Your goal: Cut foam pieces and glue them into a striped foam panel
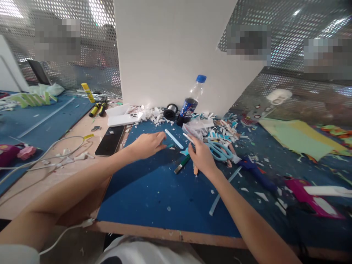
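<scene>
My left hand [150, 145] hovers over the blue mat [148, 194] with loosely bent fingers, the thumb and index fingertips apart and nothing plainly between them. Just right of it lies a pale blue strip [174, 139]. My right hand [202, 157] is closed on a thin white strip [187, 137] that sticks out past the fingertips; its exact kind is unclear. Under and beside this hand are a flat brush with a green handle [182, 164] and light blue scissors [220, 150]. A clear plastic bag [194, 129] is just behind the fingers.
A cola bottle [189, 104] and a wire spool [170, 112] stand at the back among white and blue scraps. Left are a black phone [110, 141], a white phone [125, 119], pliers [99, 107] and a cable [52, 150]. Glue guns [310, 198] lie right. A white board [170, 51] rises behind.
</scene>
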Motion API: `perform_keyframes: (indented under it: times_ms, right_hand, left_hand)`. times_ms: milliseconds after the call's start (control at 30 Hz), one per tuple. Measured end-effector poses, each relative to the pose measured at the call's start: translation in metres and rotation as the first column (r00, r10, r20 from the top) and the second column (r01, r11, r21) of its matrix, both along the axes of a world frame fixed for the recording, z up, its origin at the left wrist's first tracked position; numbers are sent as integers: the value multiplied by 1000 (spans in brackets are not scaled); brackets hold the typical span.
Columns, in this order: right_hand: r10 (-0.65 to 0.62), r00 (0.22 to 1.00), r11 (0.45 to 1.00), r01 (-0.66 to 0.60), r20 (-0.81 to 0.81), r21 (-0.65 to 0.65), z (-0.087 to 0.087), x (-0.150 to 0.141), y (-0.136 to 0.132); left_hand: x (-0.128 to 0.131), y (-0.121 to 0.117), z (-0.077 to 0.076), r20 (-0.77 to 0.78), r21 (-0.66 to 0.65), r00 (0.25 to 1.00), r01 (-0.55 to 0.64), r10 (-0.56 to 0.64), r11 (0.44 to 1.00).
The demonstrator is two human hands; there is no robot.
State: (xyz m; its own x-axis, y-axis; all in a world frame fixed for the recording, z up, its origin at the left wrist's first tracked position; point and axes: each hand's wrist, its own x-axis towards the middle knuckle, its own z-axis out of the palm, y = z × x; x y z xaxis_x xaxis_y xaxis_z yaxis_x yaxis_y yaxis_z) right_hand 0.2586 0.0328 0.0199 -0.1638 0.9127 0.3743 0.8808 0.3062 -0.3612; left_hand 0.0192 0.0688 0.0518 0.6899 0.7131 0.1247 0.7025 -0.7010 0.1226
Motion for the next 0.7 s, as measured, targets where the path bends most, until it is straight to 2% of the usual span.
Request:
perform_keyframes:
  times_ms: [133, 300, 367, 433, 500, 567, 633, 700]
  right_hand:
    - [42, 995, 997, -35, -88, 75, -1, -1, -1]
    - [25, 989, 987, 0, -148, 162, -4, -1, -1]
    - [45, 990, 982, -20, -134, 186, -5, -2, -1]
    - [92, 990, 980, -71, -103, 188, -6, -3, 0]
    - [127, 989, 979, -114, -71, 168, -9, -3, 1]
    - [124, 991, 982, -116, -52, 147, -12, -3, 2]
    - [97, 994, 986, -90, -46, 138, -16, -2, 4]
    - [76, 996, 989, -69, -45, 134, -18, -1, 5]
  left_hand:
    - [7, -11, -4, -70, -24, 995, 68, -69, 997]
    - [14, -25, -5, -146, -136, 946, 270, -289, 953]
    - [17, -29, -4, -182, -165, 931, 288, -316, 943]
    - [18, -30, -2, -215, -131, 951, 198, -223, 971]
    - [17, -27, -2, -236, -56, 971, 34, -46, 998]
    - [14, -21, -3, -247, 8, 963, -108, 107, 994]
    - [10, -14, -7, -266, 38, 949, -168, 172, 985]
    - [6, -8, -13, -289, 43, 943, -157, 163, 987]
